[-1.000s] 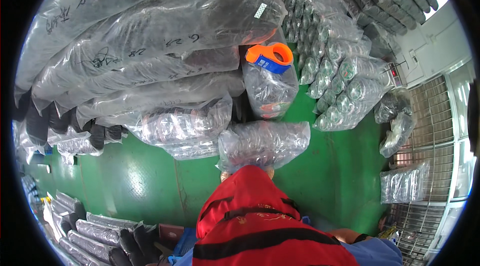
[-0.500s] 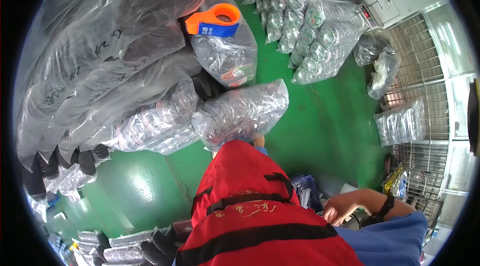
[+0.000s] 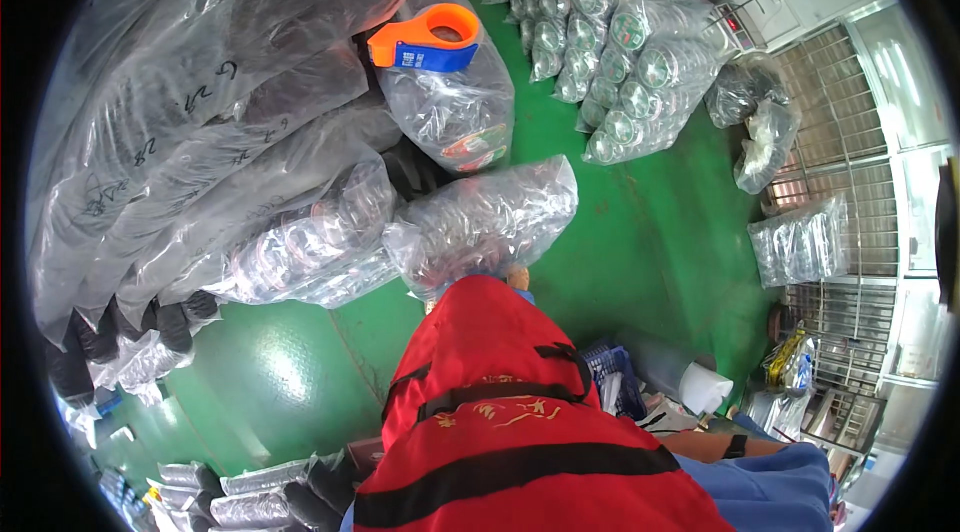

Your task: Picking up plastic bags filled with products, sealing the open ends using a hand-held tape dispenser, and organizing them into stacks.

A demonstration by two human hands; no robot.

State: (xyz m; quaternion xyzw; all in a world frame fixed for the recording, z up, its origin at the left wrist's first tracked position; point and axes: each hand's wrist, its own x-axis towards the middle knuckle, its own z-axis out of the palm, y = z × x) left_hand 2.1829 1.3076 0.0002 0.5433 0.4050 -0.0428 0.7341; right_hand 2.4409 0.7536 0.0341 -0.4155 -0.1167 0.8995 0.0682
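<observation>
Neither of my hands shows at this moment. My right forearm [image 3: 695, 445], with a black band [image 3: 737, 446] at the wrist, reaches in from the lower right, and the hand end is hidden behind the red apron [image 3: 490, 372] I wear. Just beyond that forearm lie a blue plastic basket [image 3: 628, 392] and a rolled sheet with a white end [image 3: 706, 390]. Ahead of me a plastic-wrapped bundle [image 3: 485, 222] lies on the floor. An orange and blue tape dispenser [image 3: 430, 54] rests on another wrapped bundle [image 3: 445, 117] beyond it.
Large dark bundles in clear plastic [image 3: 190, 132] are piled at the left. Stacked wrapped rolls [image 3: 640, 72] stand at the back right on the green floor [image 3: 650, 242]. A metal rack [image 3: 840, 132] lines the right side, and more wrapped dark pieces [image 3: 250, 507] lie at lower left.
My right hand, visible near the basket half a second ago, has gone behind the apron. The forearm has drawn inward, uncovering the rolled sheet and items beside the basket.
</observation>
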